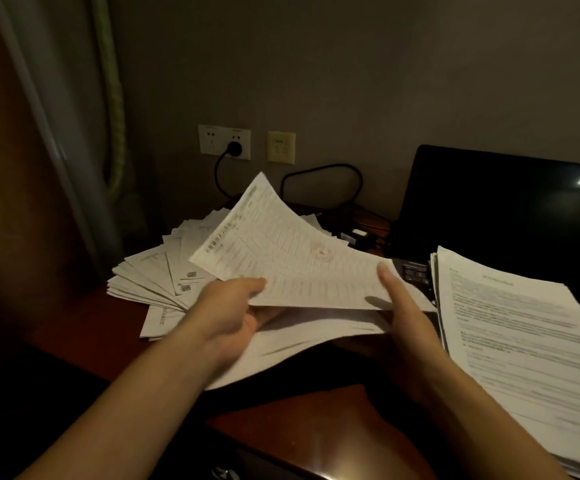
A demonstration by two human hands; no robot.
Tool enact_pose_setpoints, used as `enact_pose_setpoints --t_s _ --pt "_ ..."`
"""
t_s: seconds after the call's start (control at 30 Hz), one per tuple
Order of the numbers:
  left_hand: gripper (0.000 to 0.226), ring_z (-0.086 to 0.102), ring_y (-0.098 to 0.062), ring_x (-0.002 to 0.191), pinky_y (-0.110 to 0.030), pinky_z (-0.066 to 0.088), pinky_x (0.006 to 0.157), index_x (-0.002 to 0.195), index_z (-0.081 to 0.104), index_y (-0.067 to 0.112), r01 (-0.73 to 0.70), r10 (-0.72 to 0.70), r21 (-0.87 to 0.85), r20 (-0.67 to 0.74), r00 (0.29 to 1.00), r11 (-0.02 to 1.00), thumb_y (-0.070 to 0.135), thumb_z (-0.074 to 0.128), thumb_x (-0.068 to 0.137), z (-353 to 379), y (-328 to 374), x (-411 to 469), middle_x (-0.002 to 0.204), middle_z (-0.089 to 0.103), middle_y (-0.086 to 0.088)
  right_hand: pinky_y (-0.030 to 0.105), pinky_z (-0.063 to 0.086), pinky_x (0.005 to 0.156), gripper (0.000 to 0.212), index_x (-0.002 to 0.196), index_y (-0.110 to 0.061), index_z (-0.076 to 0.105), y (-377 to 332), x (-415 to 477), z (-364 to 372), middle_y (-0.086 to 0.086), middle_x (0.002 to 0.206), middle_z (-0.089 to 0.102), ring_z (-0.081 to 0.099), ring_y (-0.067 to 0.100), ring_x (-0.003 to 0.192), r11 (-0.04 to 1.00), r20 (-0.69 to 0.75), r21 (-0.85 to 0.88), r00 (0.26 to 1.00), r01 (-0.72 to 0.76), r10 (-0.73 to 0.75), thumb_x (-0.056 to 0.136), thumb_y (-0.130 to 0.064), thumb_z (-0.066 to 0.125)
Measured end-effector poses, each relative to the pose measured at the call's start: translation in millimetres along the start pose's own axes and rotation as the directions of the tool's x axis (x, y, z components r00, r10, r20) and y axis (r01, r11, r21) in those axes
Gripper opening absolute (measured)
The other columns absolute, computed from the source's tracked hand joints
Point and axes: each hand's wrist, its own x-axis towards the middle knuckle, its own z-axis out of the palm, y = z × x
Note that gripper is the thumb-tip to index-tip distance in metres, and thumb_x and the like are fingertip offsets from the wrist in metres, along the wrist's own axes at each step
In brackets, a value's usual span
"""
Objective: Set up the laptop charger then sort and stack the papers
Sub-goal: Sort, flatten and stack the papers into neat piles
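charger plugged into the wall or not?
Plugged in: a black plug sits in the wall socket, its cable dropping behind the held papers. Whether it reaches the laptop: cannot tell.

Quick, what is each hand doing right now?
Left hand: grips the held sheets.
Right hand: pinches the same sheets' other edge.

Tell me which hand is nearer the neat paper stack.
Right. The right hand is just beside the neat stack, at its left edge; the left hand is farther left, by the fanned pile.
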Motion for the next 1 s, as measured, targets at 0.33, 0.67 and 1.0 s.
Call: enact_pose_setpoints --t_s 0.33,0.67,1.0 --pt "0.039 0.073 -0.018 0.096 -0.029 0.055 0.063 0.115 0.067 0.022 -0.110 0.040 0.665 0.120 0.992 0.739 -0.005 0.066 0.087 -46.4 61.5 50.5 0.107 0.075 -0.002 0.053 0.060 0.082 0.099 0.103 -0.006 0.079 -20.7 5.3 -19.2 0.017 0.133 0.064 0.067 0.042 0.111 0.976 0.243 -0.031 0.946 -0.215 0.216 0.073 -0.091 0.039" --pt "0.104 0.051 -0.016 0.130 -0.031 0.041 0.105 0.154 0.016 0.043 -0.442 0.440 0.815 0.262 0.859 0.376 0.010 0.081 0.080 -35.3 15.8 57.8 0.145 0.049 0.006 0.048 0.062 0.078 0.065 0.143 -0.028 0.045 -10.2 8.7 -19.0 0.010 0.101 0.078 0.076 0.032 0.090 0.859 0.191 -0.509 0.965 -0.061 0.181 0.089 0.002 0.066" --pt "0.081 0.037 -0.019 0.142 -0.038 0.036 0.110 0.158 0.022 0.036 -0.367 0.384 0.859 0.223 0.896 0.356 0.033 0.070 0.093 -56.5 14.7 42.7 0.160 0.032 0.001 0.038 0.060 0.081 0.022 0.115 -0.008 0.067 -0.8 16.4 -20.1 0.004 0.099 0.079 0.076 0.024 0.091 0.835 0.182 -0.550 0.979 0.019 0.097 0.094 -0.006 0.065"
